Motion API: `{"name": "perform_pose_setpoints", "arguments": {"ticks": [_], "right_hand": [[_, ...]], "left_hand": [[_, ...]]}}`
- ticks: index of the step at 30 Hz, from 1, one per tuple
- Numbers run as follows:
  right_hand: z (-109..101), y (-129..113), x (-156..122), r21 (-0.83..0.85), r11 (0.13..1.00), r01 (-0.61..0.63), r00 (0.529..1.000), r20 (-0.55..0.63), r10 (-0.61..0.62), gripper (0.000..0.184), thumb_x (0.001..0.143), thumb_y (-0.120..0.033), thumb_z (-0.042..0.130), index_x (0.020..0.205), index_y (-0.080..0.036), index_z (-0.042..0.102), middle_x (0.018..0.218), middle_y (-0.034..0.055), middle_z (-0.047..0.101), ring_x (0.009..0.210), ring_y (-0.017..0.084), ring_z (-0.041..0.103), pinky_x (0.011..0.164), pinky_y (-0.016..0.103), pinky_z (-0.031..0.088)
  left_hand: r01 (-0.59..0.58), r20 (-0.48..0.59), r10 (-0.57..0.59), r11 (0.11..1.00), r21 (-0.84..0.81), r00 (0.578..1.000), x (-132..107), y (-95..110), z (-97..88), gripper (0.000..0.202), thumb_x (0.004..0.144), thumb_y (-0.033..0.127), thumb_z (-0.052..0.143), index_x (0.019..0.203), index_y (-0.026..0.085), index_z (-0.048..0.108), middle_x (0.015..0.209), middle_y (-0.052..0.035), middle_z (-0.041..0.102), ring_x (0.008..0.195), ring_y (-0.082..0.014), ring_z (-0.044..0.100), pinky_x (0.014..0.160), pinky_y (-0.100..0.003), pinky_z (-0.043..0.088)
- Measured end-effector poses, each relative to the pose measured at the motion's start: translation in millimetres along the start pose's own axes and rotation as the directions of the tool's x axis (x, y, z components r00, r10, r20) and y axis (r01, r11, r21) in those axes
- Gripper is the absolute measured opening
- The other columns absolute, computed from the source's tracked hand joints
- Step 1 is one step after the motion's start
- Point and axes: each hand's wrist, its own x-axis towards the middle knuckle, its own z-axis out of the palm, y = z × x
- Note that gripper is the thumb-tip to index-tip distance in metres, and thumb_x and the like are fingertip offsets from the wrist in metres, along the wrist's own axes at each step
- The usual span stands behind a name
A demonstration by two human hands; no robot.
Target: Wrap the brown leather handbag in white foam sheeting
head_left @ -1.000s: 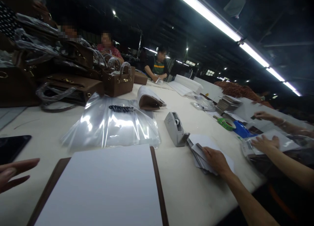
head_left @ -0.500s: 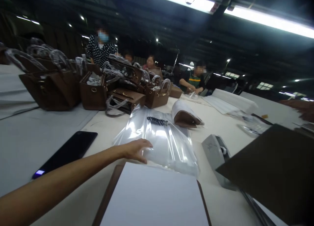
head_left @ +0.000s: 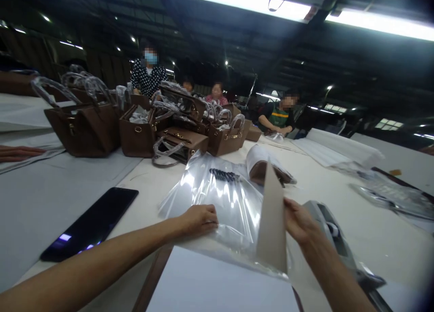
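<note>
My left hand (head_left: 200,219) is closed at the near left edge of a clear plastic bag (head_left: 233,210), its fingers pinched on the film. A thin grey-beige cardboard sheet (head_left: 273,226) stands on edge in my right hand (head_left: 301,221), gripped along its right side over the right part of the bag. A small dark coiled bundle (head_left: 224,175) rests on the far part of the plastic. Nearest to me lies a white sheet (head_left: 220,285) on top of a brown panel (head_left: 154,276).
Brown handbags (head_left: 81,126) with plastic-wrapped handles crowd the table's far left. A black phone (head_left: 93,221) lies left of my forearm. A grey tape dispenser (head_left: 330,230) stands beyond my right wrist. A brown piece with white lining (head_left: 267,163) sits behind the bag. Co-workers (head_left: 280,115) are across the table.
My right hand has come into view, bringing the cardboard sheet from the right to over the plastic bag. My left hand's fingers have gone from spread to closed.
</note>
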Motion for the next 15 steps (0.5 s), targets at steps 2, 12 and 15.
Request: {"name": "perform_pose_setpoints", "arguments": {"ticks": [2, 12, 15], "right_hand": [[37.9, 8.9, 27.2, 0.108, 0.99, -0.095, 0.991, 0.103, 0.084, 0.025, 0.079, -0.031, 0.041, 0.083, -0.014, 0.06, 0.082, 0.0108, 0.064, 0.08, 0.024, 0.062, 0.072, 0.039, 0.053], [78.7, 32.4, 150.2, 0.303, 0.94, -0.156, 0.986, 0.1, 0.131, 0.029, 0.09, -0.038, 0.045, 0.089, -0.011, 0.055, 0.083, 0.0036, 0.058, 0.073, 0.013, 0.057, 0.069, 0.031, 0.049], [44.9, 31.8, 167.3, 0.26, 0.964, -0.051, 0.998, -0.011, 0.056, 0.03, 0.09, -0.039, 0.044, 0.092, -0.011, 0.055, 0.085, 0.004, 0.057, 0.074, 0.013, 0.056, 0.069, 0.032, 0.049]], "left_hand": [[-0.012, -0.005, 0.012, 1.0, 0.005, 1.0, -2.1, 1.6, -0.8, 0.017, 0.084, 0.029, 0.049, 0.09, 0.024, 0.064, 0.094, 0.0002, 0.058, 0.073, -0.01, 0.056, 0.064, -0.017, 0.04], [0.045, -0.031, -0.045, 0.999, 0.0, 0.998, -3.5, -11.0, 11.0, 0.021, 0.081, 0.039, 0.052, 0.095, 0.029, 0.064, 0.096, -0.0007, 0.057, 0.077, -0.0121, 0.055, 0.067, -0.02, 0.04], [0.054, -0.025, -0.054, 0.998, 0.012, 0.998, -4.6, -8.4, 9.4, 0.021, 0.082, 0.037, 0.051, 0.097, 0.029, 0.063, 0.097, -0.0006, 0.056, 0.079, -0.0122, 0.055, 0.068, -0.02, 0.04]]}}
